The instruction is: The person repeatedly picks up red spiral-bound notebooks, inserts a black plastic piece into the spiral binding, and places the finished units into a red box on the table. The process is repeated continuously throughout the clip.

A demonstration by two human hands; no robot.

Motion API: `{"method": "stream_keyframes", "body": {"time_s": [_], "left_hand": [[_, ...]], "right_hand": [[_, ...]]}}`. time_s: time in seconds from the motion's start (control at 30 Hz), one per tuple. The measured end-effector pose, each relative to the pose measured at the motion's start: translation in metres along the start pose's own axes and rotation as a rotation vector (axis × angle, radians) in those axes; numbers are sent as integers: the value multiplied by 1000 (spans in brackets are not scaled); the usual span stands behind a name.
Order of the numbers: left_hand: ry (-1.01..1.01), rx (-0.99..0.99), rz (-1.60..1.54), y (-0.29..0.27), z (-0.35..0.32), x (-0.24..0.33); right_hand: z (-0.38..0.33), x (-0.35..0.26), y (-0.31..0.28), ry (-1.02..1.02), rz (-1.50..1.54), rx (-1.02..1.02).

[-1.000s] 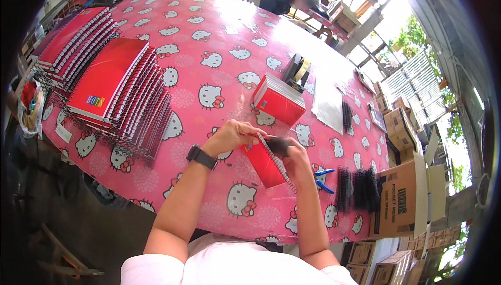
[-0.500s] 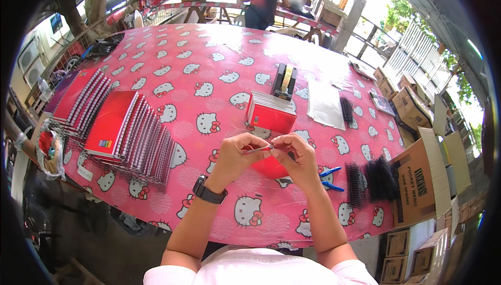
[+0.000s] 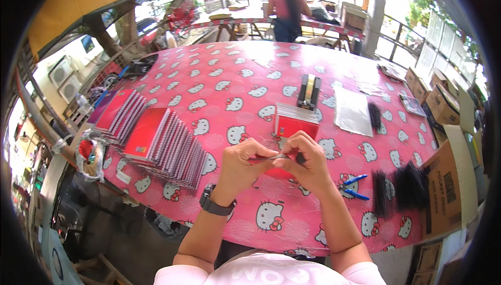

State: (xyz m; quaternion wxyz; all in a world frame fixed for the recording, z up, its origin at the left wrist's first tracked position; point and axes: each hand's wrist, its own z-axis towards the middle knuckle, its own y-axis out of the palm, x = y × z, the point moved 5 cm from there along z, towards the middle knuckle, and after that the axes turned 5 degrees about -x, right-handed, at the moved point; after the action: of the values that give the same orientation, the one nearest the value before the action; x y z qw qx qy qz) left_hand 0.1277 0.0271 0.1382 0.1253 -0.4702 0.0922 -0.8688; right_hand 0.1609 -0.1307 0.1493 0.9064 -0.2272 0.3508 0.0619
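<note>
Red notebook [image 3: 279, 173] held over a pink patterned table [image 3: 300, 217], left hand [image 3: 242, 166] and right hand [image 3: 307, 162] pinching its edge between thumbs and fingertips, blue-handled pliers [image 3: 356, 179] to the right, notebook stacks [image 3: 175, 144] at left.

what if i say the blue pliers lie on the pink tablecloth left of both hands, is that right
The side is wrong: in the head view, the blue pliers lie on the pink tablecloth right of both left hand and right hand.

Semi-open bindery wkshp: stacked spiral notebks [image 3: 166, 146], black binding coils [image 3: 410, 186], open carton [image 3: 443, 193], co-worker [image 3: 286, 9] @ 2nd table [image 3: 242, 21].
</note>
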Motion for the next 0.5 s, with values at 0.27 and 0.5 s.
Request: {"method": "stream_keyframes", "body": {"time_s": [0.27, 0.5], "left_hand": [[-50, -36, -28, 7, 0, 9], [-23, 38, -30, 4, -3, 10]], "right_hand": [[-10, -21, -2, -50, -140, -12], [-10, -13, 1, 73, 124, -6]]}}
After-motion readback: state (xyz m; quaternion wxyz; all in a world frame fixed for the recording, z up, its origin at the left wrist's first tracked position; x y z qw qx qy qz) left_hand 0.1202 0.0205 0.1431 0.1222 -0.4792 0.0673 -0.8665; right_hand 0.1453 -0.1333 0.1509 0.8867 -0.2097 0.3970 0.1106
